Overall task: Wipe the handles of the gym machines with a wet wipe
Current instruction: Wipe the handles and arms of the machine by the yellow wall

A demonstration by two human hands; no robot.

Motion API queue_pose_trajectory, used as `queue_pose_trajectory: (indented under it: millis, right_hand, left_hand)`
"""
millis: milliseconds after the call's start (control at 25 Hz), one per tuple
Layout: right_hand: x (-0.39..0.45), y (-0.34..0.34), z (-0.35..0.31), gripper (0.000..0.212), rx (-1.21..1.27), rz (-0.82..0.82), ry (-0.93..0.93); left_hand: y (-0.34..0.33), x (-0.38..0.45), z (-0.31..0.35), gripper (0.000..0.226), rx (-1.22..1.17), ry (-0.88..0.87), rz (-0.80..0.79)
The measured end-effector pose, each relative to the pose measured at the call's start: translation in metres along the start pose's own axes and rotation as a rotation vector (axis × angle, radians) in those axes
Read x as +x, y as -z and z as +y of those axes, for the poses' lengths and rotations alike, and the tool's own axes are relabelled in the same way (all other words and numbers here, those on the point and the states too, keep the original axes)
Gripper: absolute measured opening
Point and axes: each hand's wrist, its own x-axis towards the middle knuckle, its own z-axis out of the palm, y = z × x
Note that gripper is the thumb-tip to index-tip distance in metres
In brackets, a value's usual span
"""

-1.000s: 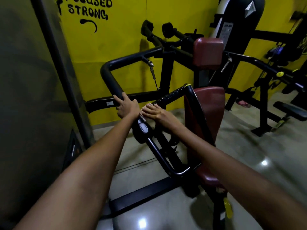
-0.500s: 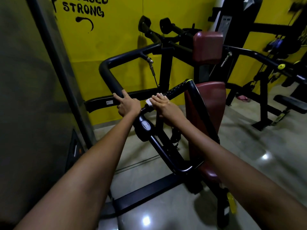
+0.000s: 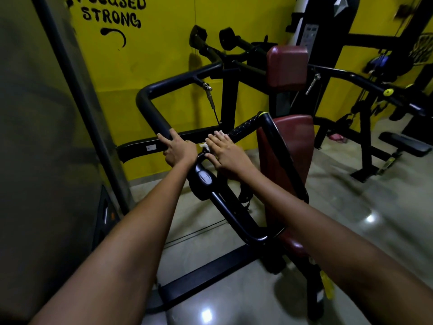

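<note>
Two hands (image 3: 201, 151) grip one handle (image 3: 243, 127), apparently pressing one wipe (image 3: 203, 145).

A yellow painted wall (image 3: 164, 43) with black lettering (image 3: 112, 12) at eleven o'clock; glossy grey tiled floor (image 3: 375, 219) reflects lights at five.

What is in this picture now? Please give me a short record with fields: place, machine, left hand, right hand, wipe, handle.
place: gym with a yellow wall and a glossy floor
machine: black frame with dark red pads
left hand: left hand grips the black bar
right hand: right hand wraps over the handle, covering the wipe
wipe: white wet wipe, only an edge shows beside the fingers
handle: textured black handle, rising to the right of the hand
</note>
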Motion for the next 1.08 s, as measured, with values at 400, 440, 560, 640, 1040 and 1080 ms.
queue_pose_trajectory:
  millis: [400,440,560,640,1040,1080]
  right_hand:
    - [-0.006,-0.006,0.004,0.061,-0.092,0.019,0.008]
    - [-0.013,-0.01,0.008,0.063,-0.091,0.02,0.058]
    - [-0.027,-0.007,0.021,0.081,-0.117,0.042,-0.011]
    - [-0.018,0.001,0.02,0.077,-0.085,0.034,-0.159]
    - [-0.017,0.001,0.025,0.075,-0.009,0.03,-0.241]
    - [-0.012,0.003,0.023,0.075,0.001,0.034,-0.243]
  left_hand:
    - [0.001,-0.001,0.001,0.054,-0.006,0.018,-0.003]
    - [0.001,-0.001,0.0,0.054,-0.01,0.02,-0.002]
    - [0.001,-0.002,0.001,0.055,-0.004,0.012,-0.009]
    - [0.002,-0.001,0.0,0.056,-0.002,0.01,-0.014]
    - [0.004,-0.004,0.001,0.056,-0.006,0.013,-0.02]
    - [0.005,-0.004,0.002,0.056,-0.004,0.011,-0.017]
